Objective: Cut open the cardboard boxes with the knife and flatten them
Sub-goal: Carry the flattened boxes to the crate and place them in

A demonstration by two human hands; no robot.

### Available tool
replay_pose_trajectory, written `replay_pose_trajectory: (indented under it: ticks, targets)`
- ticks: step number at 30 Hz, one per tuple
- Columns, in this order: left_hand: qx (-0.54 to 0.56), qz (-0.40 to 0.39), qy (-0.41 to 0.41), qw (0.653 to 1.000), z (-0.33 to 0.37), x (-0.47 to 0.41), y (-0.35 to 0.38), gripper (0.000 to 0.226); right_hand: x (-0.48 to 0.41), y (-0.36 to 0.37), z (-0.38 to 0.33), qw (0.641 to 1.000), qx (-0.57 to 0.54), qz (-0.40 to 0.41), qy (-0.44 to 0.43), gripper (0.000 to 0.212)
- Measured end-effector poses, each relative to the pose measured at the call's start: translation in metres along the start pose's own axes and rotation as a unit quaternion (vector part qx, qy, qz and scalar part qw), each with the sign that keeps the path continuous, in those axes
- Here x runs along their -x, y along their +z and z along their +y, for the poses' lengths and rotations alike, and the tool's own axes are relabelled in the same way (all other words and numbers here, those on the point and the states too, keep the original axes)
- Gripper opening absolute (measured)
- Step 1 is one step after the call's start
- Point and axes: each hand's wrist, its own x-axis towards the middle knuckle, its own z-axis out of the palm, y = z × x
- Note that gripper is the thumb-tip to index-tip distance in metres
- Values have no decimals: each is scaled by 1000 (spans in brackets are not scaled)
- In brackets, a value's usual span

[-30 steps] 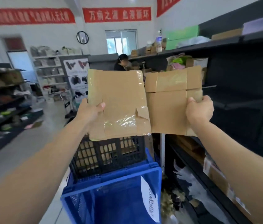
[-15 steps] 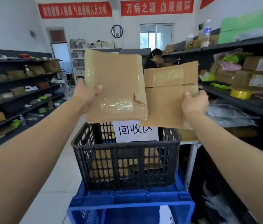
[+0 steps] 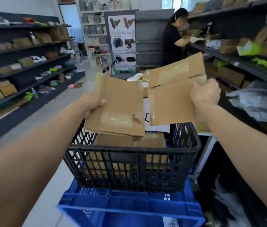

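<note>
Your left hand (image 3: 93,104) grips one flattened cardboard box (image 3: 121,105) by its left edge, and your right hand (image 3: 204,97) grips a second flattened box (image 3: 172,95) by its right edge. Both are held side by side, slightly apart, over one black crate (image 3: 129,161) with more flat cardboard (image 3: 149,140) inside. One blue crate (image 3: 129,205) shows just below it.

left card (image 3: 118,105): in left hand (image 3: 91,104), over crate (image 3: 129,159)
right card (image 3: 173,94): in right hand (image 3: 204,95), right of left card (edges apart)
crate: on bin (image 3: 129,203), stack (image 3: 150,140) inside
shelves (image 3: 23,63): left and right
person (image 3: 172,38): far right
</note>
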Motion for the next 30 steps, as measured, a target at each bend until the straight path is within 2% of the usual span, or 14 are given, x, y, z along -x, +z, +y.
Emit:
replay_pose_trajectory:
  ticks: [5,8,10,15,20,24,26,30]
  targets:
    - [-81,-81,-94,989,-38,-32,25,32,-7,23,10,999,36,-13,14,35]
    - [-117,-156,-178,965,-54,-50,41,24,-7,40,13,998,55,-38,22,37]
    - [-107,-203,-203,952,-61,-56,54,15,-7,50,17,996,78,-45,27,37]
    - [-96,-290,-233,923,-85,-67,84,17,-9,66,34,987,137,-75,45,29]
    - [-137,-305,-247,910,-87,-90,77,16,-15,77,46,980,176,-81,54,29]
    - [-174,-255,-287,907,-105,-124,45,15,-17,106,51,967,217,-114,68,41]
    - [-179,-220,-317,905,-116,-135,30,22,-10,124,50,960,221,-150,82,41]
    - [-208,-188,-338,898,-134,-154,6,36,3,164,52,948,190,-234,98,16]
